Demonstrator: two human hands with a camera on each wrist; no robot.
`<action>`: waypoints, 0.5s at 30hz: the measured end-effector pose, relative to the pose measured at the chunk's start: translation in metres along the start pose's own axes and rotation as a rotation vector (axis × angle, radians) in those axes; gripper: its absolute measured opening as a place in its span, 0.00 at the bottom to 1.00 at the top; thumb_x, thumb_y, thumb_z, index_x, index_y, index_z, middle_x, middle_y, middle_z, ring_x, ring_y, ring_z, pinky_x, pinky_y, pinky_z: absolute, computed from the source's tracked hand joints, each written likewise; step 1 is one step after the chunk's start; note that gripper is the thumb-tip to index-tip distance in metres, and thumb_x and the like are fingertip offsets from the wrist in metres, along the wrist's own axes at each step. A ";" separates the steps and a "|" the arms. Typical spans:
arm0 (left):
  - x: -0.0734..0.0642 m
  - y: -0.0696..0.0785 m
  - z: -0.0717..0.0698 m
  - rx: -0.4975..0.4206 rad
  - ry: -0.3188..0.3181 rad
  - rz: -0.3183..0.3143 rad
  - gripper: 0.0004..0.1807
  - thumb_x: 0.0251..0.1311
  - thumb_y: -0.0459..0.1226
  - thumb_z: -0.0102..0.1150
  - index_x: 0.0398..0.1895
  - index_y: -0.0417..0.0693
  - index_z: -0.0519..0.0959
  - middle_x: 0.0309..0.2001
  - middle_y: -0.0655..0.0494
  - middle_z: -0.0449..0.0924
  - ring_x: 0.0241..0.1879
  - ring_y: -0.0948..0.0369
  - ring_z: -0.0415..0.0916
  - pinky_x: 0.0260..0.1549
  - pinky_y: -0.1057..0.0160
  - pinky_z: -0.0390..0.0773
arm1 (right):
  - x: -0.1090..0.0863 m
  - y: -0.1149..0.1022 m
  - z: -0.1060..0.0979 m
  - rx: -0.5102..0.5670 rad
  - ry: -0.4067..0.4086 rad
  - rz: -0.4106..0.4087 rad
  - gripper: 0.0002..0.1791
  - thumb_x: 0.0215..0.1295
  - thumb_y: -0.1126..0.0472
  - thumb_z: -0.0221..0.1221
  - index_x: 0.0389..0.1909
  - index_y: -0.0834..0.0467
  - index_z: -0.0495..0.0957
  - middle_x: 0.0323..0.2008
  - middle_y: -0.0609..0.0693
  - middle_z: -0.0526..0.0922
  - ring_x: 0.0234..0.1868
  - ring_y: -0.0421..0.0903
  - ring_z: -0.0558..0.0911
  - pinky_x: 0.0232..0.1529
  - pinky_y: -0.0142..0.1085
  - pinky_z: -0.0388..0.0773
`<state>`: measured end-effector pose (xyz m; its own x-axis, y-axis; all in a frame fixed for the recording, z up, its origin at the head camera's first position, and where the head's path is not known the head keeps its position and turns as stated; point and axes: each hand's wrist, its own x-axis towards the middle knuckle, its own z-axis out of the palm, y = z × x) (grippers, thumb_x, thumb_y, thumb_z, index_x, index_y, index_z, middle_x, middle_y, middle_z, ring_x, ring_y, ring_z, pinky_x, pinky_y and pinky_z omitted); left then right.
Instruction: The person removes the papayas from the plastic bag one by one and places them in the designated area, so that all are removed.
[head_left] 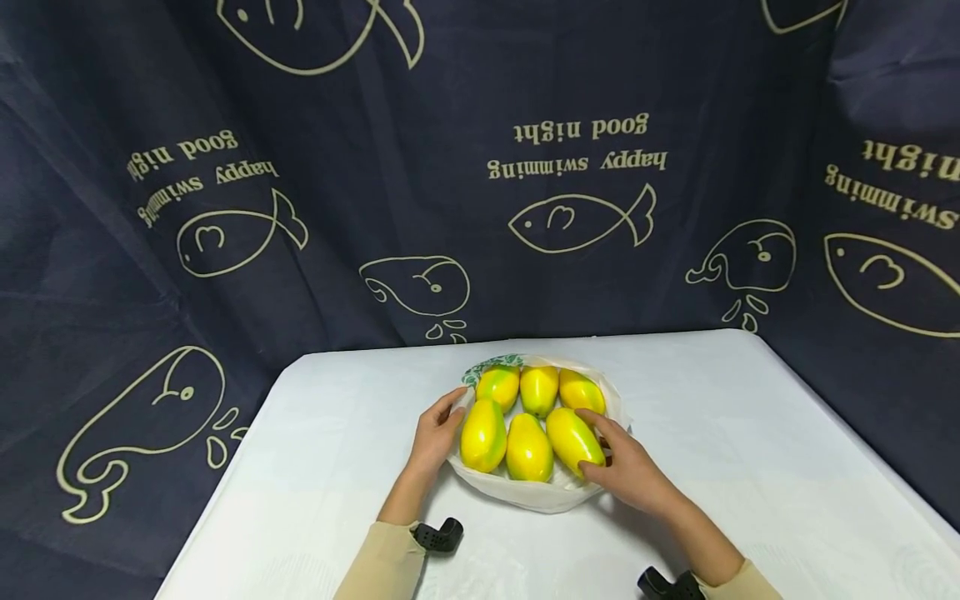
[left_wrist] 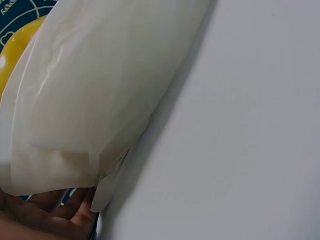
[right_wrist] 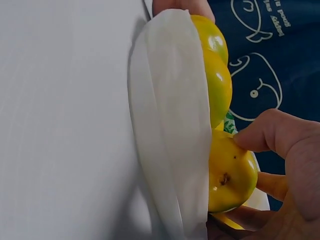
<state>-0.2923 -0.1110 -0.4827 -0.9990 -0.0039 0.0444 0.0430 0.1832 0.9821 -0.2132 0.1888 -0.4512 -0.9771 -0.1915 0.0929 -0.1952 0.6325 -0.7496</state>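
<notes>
A white plastic bag (head_left: 540,497) with a green print stands on the table, its mouth spread wide. Several yellow-green mangoes (head_left: 528,450) sit inside in two rows. My right hand (head_left: 630,467) grips the mango (head_left: 573,437) at the front right, thumb on the near end and fingers over its far side. In the right wrist view that mango's stem end (right_wrist: 232,172) shows between thumb and fingers. At the bag's left rim, my left hand (head_left: 437,433) holds the plastic. The left wrist view shows its fingers (left_wrist: 75,210) partly behind the bag wall.
A white-covered table (head_left: 360,417) extends around the bag. Behind it hangs a dark blue curtain (head_left: 450,200) with fish and whale drawings. Black wrist cameras are strapped on both wrists, one on the left wrist (head_left: 440,536).
</notes>
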 end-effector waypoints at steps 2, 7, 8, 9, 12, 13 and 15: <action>0.000 -0.001 0.000 -0.002 -0.004 0.009 0.21 0.72 0.38 0.52 0.67 0.55 0.75 0.74 0.49 0.66 0.76 0.48 0.58 0.75 0.45 0.60 | -0.001 0.000 -0.001 0.012 0.001 0.002 0.42 0.58 0.61 0.66 0.73 0.53 0.62 0.68 0.64 0.69 0.58 0.59 0.78 0.52 0.45 0.83; -0.001 -0.002 0.000 -0.007 -0.005 0.004 0.21 0.71 0.38 0.52 0.66 0.55 0.76 0.74 0.49 0.66 0.76 0.49 0.58 0.75 0.46 0.60 | -0.004 -0.004 -0.006 0.087 0.001 0.018 0.41 0.59 0.62 0.63 0.74 0.52 0.59 0.71 0.64 0.66 0.61 0.61 0.78 0.53 0.44 0.83; -0.001 -0.002 0.000 -0.006 -0.005 0.005 0.21 0.71 0.38 0.52 0.66 0.55 0.75 0.74 0.49 0.66 0.76 0.48 0.58 0.75 0.45 0.60 | -0.004 -0.005 -0.007 0.105 0.007 0.016 0.41 0.59 0.63 0.63 0.74 0.52 0.59 0.71 0.64 0.65 0.61 0.61 0.78 0.53 0.43 0.83; -0.001 -0.003 0.000 -0.008 -0.003 0.000 0.21 0.71 0.38 0.52 0.66 0.55 0.76 0.74 0.50 0.66 0.76 0.49 0.59 0.75 0.46 0.60 | -0.005 -0.005 -0.009 0.117 0.016 0.009 0.41 0.60 0.63 0.63 0.75 0.52 0.58 0.72 0.64 0.64 0.61 0.61 0.78 0.53 0.42 0.83; 0.000 -0.003 0.000 -0.006 -0.001 -0.005 0.21 0.71 0.38 0.52 0.66 0.55 0.76 0.74 0.50 0.67 0.76 0.49 0.59 0.75 0.45 0.60 | -0.005 -0.007 -0.014 0.145 0.053 -0.004 0.41 0.61 0.64 0.62 0.75 0.52 0.57 0.73 0.65 0.63 0.60 0.61 0.78 0.50 0.37 0.82; 0.000 -0.003 0.000 -0.004 0.001 -0.006 0.21 0.71 0.38 0.52 0.66 0.55 0.76 0.74 0.50 0.67 0.76 0.49 0.59 0.75 0.45 0.60 | -0.004 -0.007 -0.017 0.148 0.068 -0.007 0.41 0.62 0.64 0.62 0.76 0.52 0.57 0.73 0.64 0.63 0.60 0.61 0.78 0.50 0.35 0.81; -0.001 -0.003 0.000 0.003 0.005 -0.009 0.21 0.71 0.39 0.52 0.66 0.56 0.76 0.73 0.50 0.67 0.76 0.48 0.59 0.75 0.45 0.60 | -0.003 -0.007 -0.021 0.146 0.097 -0.007 0.41 0.63 0.64 0.61 0.76 0.52 0.56 0.74 0.63 0.62 0.61 0.63 0.78 0.50 0.32 0.81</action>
<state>-0.2919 -0.1118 -0.4856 -0.9993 -0.0107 0.0369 0.0343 0.1857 0.9820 -0.2103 0.2006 -0.4325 -0.9808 -0.1174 0.1560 -0.1944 0.5143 -0.8353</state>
